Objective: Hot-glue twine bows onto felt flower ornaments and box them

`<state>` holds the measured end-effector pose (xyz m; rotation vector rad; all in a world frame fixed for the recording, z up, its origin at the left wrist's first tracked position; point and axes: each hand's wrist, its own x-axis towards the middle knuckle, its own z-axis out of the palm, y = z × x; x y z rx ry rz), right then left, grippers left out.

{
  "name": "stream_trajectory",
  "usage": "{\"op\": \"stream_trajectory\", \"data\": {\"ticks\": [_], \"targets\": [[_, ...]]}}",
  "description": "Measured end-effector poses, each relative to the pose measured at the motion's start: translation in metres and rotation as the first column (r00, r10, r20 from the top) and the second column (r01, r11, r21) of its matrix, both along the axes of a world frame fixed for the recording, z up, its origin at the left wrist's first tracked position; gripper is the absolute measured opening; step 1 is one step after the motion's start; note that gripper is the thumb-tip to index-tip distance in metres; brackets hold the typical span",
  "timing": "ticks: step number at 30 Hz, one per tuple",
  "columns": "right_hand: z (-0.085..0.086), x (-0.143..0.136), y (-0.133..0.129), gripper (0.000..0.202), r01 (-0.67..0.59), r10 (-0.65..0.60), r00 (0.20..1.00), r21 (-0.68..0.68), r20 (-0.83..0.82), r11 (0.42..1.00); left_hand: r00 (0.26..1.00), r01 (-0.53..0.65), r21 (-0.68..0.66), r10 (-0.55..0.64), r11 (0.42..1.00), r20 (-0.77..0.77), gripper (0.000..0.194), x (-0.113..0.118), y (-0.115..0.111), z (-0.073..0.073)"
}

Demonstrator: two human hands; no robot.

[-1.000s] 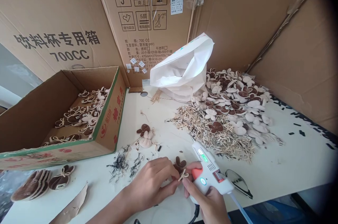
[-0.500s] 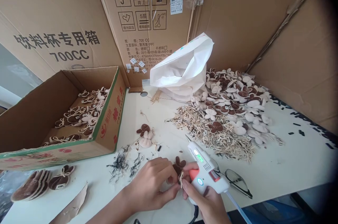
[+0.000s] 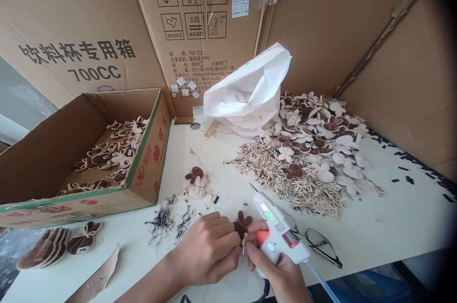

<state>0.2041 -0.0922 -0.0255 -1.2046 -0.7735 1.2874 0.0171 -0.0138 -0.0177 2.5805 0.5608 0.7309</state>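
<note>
A brown felt piece with rounded ears [image 3: 243, 221] and a small cream cord bow is pinched between my two hands near the table's front. My left hand [image 3: 210, 248] closes on its left side, the fingertips partly hidden. My right hand [image 3: 273, 265] is wrapped round a white and orange glue gun [image 3: 276, 231], whose nozzle points up and left, while its thumb and forefinger hold the bow. Just beyond my hands lie a brown felt piece [image 3: 193, 175] and a pale one [image 3: 198, 188].
An open carton [image 3: 144, 165] with finished-looking bow pieces stands left. Behind are a white bag [image 3: 250, 98], a heap of felt pieces [image 3: 321, 126] and a pile of cord bows [image 3: 293, 188]. Eyeglasses [image 3: 323, 247] lie right of the gun. Dark threads [image 3: 160, 219] lie left of centre.
My left hand's fingers have shifted slightly and curled more at the felt piece, showing more of its brown face. The glue gun has barely moved.
</note>
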Motion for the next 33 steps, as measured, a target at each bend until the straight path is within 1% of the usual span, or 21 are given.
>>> {"op": "stream_trajectory", "data": {"ticks": [3,9,13,17,20,25,29,33], "targets": [[0.0008,0.0005,-0.0007,0.036,-0.008,0.008,1.000,0.012,-0.001,1.000,1.000,-0.001,0.023,0.001,1.000,-0.003,0.022,-0.0005,-0.0001,0.0002],[0.0015,-0.0030,0.0006,0.042,0.022,-0.022,1.000,-0.019,-0.018,1.000,1.000,0.006,0.038,-0.006,0.999,-0.009,0.021,-0.0002,-0.0001,0.0015],[-0.0021,-0.0025,0.0007,0.044,0.032,-0.032,0.999,-0.022,-0.006,0.999,1.000,-0.004,0.042,0.003,0.999,0.014,0.021,0.0005,0.0003,-0.0001],[-0.0072,0.0010,0.0003,0.044,0.007,-0.007,1.000,-0.024,0.009,1.000,0.999,-0.014,0.037,0.012,0.999,0.040,0.020,0.0014,0.0003,-0.0025],[-0.0078,0.0021,0.0005,0.044,0.005,-0.004,1.000,-0.036,0.030,0.999,0.998,-0.034,0.002,0.033,0.999,0.051,0.019,0.0012,-0.0001,-0.0031],[-0.0046,0.0006,0.0014,0.043,0.013,-0.012,0.999,-0.039,0.033,0.999,0.994,-0.051,-0.097,0.059,0.994,0.088,0.013,-0.0006,-0.0006,-0.0027],[-0.0055,0.0002,0.0010,0.041,0.014,-0.013,0.999,-0.023,0.029,1.000,0.991,-0.080,-0.164,0.097,0.983,0.093,0.016,-0.0006,-0.0016,-0.0010],[-0.0059,0.0006,0.0006,0.039,-0.001,0.001,1.000,-0.018,0.029,1.000,0.995,-0.042,-0.233,0.062,0.971,0.079,0.017,-0.0012,-0.0026,0.0027]]}}
